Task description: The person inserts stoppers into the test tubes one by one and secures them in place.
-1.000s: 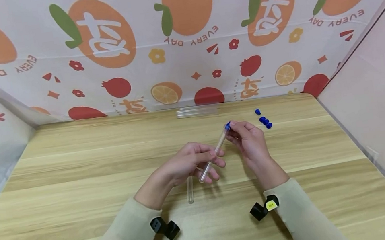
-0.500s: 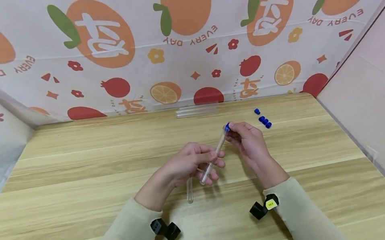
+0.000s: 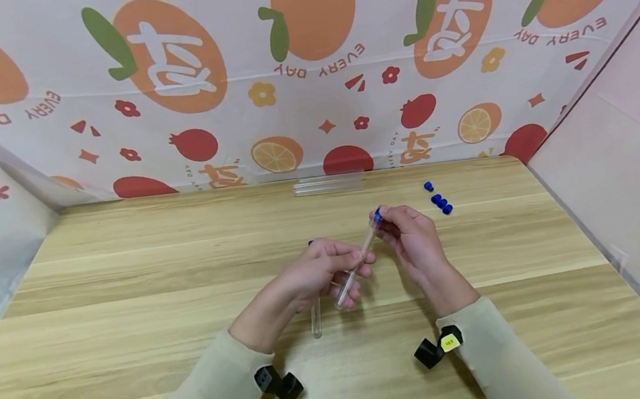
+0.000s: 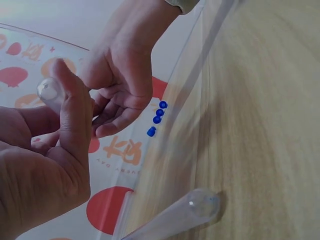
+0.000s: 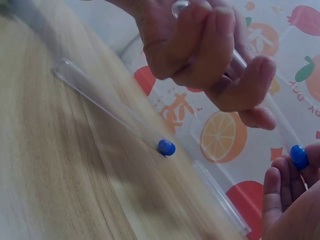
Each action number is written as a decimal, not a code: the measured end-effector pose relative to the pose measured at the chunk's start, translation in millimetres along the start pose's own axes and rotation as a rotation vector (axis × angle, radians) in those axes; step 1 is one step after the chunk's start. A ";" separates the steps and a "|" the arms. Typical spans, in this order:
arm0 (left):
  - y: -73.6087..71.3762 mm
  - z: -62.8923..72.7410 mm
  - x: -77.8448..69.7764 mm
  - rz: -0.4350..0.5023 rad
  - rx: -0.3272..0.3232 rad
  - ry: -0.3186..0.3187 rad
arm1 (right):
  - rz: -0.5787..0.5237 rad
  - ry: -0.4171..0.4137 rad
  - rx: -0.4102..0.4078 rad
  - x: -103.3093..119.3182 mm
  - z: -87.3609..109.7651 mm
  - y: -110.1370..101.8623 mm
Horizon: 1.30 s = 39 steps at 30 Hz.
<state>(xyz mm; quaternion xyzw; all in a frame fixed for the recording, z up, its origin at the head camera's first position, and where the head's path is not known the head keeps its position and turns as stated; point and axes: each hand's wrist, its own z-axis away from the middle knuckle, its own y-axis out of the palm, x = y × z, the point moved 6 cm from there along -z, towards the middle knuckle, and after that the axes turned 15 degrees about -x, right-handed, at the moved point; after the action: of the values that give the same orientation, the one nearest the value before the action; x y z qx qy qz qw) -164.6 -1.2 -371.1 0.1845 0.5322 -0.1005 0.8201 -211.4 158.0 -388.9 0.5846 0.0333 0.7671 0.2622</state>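
Observation:
A clear test tube (image 3: 368, 239) slants between my hands, its rounded end low and to the left. My left hand (image 3: 320, 270) grips it around the middle with thumb and fingers. At its upper end my right hand (image 3: 416, 241) pinches a blue stopper (image 5: 299, 156), which sits at the tube's mouth; how deep it goes in, I cannot tell. A second test tube (image 3: 316, 321) lies on the table below my left hand. In the right wrist view its far end carries a blue stopper (image 5: 166, 147). From the head, my left hand covers most of that tube.
Several loose blue stoppers (image 3: 437, 199) lie on the wooden table (image 3: 127, 305), beyond my right hand. More clear tubes (image 3: 328, 185) lie side by side at the table's back edge, against a fruit-patterned cloth (image 3: 297, 115). Pale side walls stand left and right.
The stoppered end of the held tube has shifted slightly down and left with my right hand. A bit of blue now shows behind my left hand. Both grips stay the same.

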 end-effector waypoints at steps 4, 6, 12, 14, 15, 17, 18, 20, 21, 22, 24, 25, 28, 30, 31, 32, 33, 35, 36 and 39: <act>1.4 -0.6 1.1 -0.004 0.000 0.003 | 0.013 -0.017 0.004 0.3 1.5 0.0; 1.6 -0.9 1.5 -0.001 0.000 -0.002 | 0.019 -0.016 0.010 0.7 1.9 -0.2; 2.2 -0.8 1.3 -0.017 0.016 0.014 | 0.055 -0.011 0.083 5.7 3.5 3.0; 2.5 -0.7 0.9 -0.030 0.019 0.028 | 0.060 -0.015 0.108 8.2 3.7 4.5; 2.7 -0.7 0.6 -0.039 0.020 0.034 | 0.060 -0.015 0.112 9.2 3.7 4.9; 3.0 -0.7 0.3 -0.055 0.016 0.041 | 0.055 -0.010 0.116 10.3 3.6 5.6; 2.9 -0.8 0.4 -0.061 0.011 0.041 | 0.050 -0.005 0.113 10.3 3.5 5.7; 2.6 -0.9 0.5 -0.070 -0.002 0.041 | 0.040 0.004 0.106 9.7 3.5 5.9; 2.5 -0.9 0.5 -0.073 -0.010 0.042 | 0.036 0.005 0.101 9.3 3.5 6.0; 2.3 -1.0 0.5 -0.074 -0.017 0.046 | 0.032 0.003 0.097 9.0 3.7 6.1; 2.0 -0.6 0.5 -0.073 -0.030 0.060 | 0.033 -0.018 0.089 9.3 4.1 6.3; 2.2 -0.2 0.1 -0.073 -0.033 0.070 | 0.038 -0.038 0.086 10.1 4.3 6.3; 3.6 2.0 -1.5 -0.073 -0.033 0.104 | 0.055 -0.119 0.089 14.1 5.5 6.9; 4.9 3.9 -3.0 -0.072 -0.032 0.116 | 0.061 -0.166 0.097 16.9 6.8 7.4; 5.7 4.4 -3.4 -0.072 -0.031 0.121 | 0.061 -0.180 0.102 17.7 7.1 7.4; 6.4 4.8 -3.7 -0.072 -0.031 0.122 | 0.058 -0.188 0.107 18.0 7.3 7.3; 6.9 5.0 -3.9 -0.072 -0.033 0.122 | 0.056 -0.195 0.113 18.2 7.8 7.5; 7.4 4.7 -4.0 -0.077 -0.041 0.118 | 0.051 -0.197 0.127 17.9 8.1 7.6; 7.6 4.3 -4.1 -0.079 -0.045 0.115 | 0.047 -0.196 0.135 17.5 8.1 7.9; 7.5 1.6 -3.5 -0.087 -0.054 0.108 | 0.049 -0.193 0.163 17.5 8.2 9.8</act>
<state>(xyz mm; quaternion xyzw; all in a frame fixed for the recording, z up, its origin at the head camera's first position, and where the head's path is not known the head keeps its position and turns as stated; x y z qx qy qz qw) -162.0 4.8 -365.9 0.1441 0.5855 -0.1116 0.7899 -210.6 155.2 -367.4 0.6757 0.0559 0.7081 0.1971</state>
